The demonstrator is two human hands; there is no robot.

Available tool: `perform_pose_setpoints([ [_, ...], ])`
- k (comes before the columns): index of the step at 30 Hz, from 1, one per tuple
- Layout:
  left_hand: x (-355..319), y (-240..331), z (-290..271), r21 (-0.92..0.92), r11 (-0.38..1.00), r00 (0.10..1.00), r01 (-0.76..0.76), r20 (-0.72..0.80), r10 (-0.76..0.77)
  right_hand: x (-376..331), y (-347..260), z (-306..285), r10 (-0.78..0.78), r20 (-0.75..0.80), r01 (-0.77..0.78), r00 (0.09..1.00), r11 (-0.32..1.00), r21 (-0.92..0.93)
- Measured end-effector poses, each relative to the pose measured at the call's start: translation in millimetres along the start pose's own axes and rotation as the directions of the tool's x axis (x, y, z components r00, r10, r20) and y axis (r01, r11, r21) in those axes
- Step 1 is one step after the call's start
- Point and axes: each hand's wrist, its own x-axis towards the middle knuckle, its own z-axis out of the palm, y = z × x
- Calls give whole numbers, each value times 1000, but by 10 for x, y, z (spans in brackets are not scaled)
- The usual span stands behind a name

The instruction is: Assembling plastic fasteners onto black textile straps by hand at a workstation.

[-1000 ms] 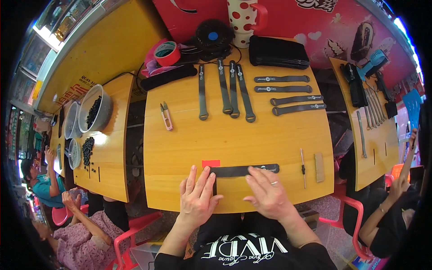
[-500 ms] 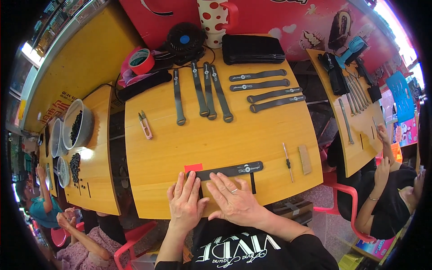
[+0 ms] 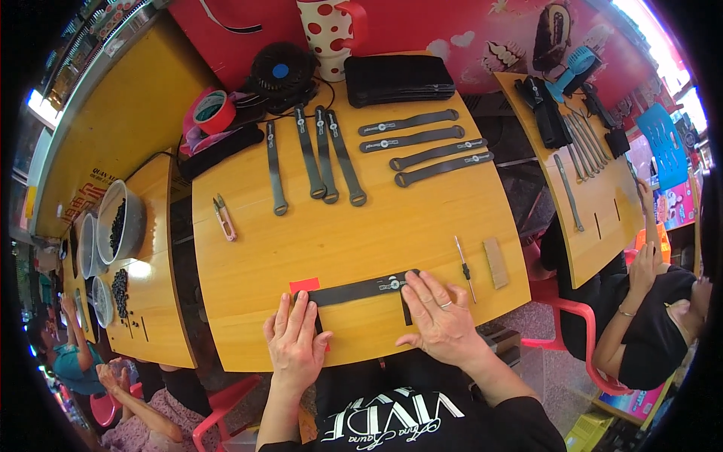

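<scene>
You have a red tape roll (image 3: 213, 111), a black fan (image 3: 281, 71), and pink snips (image 3: 224, 217) on the table (image 3: 301, 241); bowls (image 3: 119, 222) stand left.

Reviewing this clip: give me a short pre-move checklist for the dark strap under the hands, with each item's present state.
1. Left hand lies flat on the left end of the dark strap: ok.
2. Right hand presses flat on the strap's right end: ok.
3. Strap lies straight along the near edge of the yellow table: ok.
4. Red paper sits at the strap's left end, partly under it: ok; whether it is stuck on, cannot tell.
5. Small screwdriver and tan block lie just right of the right hand, apart from the strap: ok.
6. Whatever lies under the palms: cannot tell.
</scene>
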Motion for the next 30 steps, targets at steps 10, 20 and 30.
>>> perform_pose_setpoints([
  [10,20,-19,-27,-16,1000,1000,11,-14,-11,-12,-21,19,42,-93,-34,995,996,82],
  [20,-22,-356,-139,-208,972,980,108,-143,-139,71,67,79,163,-294,-120,942,980,158],
  [30,1,-286,-80,-61,992,992,114,-45,-117,187,24,98,225,-248,-207,942,974,96],
])
